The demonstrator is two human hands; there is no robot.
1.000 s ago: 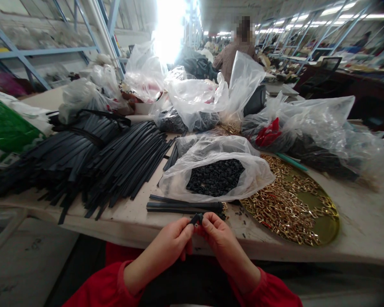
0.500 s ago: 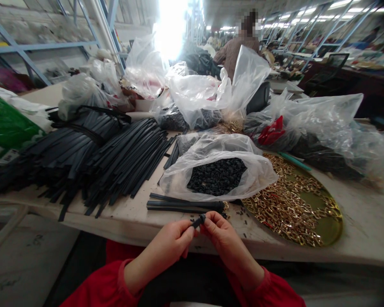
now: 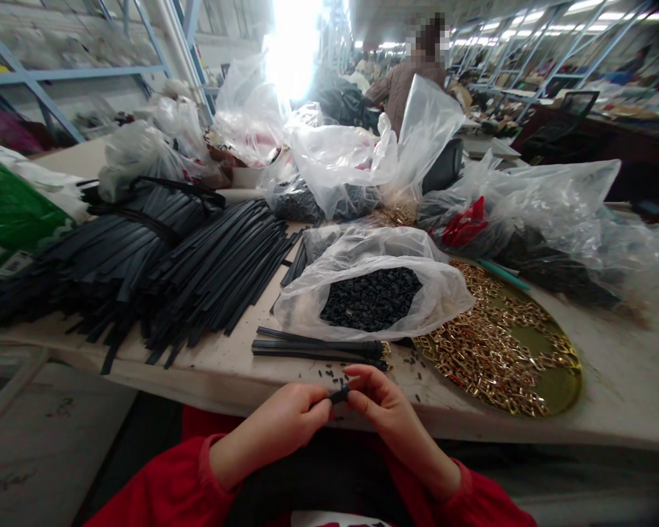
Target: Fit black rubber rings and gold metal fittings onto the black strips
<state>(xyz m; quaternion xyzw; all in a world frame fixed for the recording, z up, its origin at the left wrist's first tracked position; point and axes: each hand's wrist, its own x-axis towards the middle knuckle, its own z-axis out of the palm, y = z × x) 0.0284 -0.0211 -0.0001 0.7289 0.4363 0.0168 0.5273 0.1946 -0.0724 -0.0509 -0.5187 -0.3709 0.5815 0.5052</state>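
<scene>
My left hand is closed, its thumb and fingers pinching a short length of black strap that sticks out to the right. My right hand is at the far end of that strap. Its thumb tip is beside the strap end, and the index finger is raised apart from the thumb. Beyond my hands lies a small stack of black strips with gold-coloured metal bits at the right end. Small dark pieces are scattered on the table between the stack and my hands.
An open clear plastic bag holds many small black loops. To its right, gold metal clasps cover much of a round gold tray. Bundles of long black strips lie left. Plastic bags line the back; a person stands beyond.
My right index finger has lifted away from the thumb, loosening its pinch at the strap end. The strap has dropped slightly, still in my left hand.
</scene>
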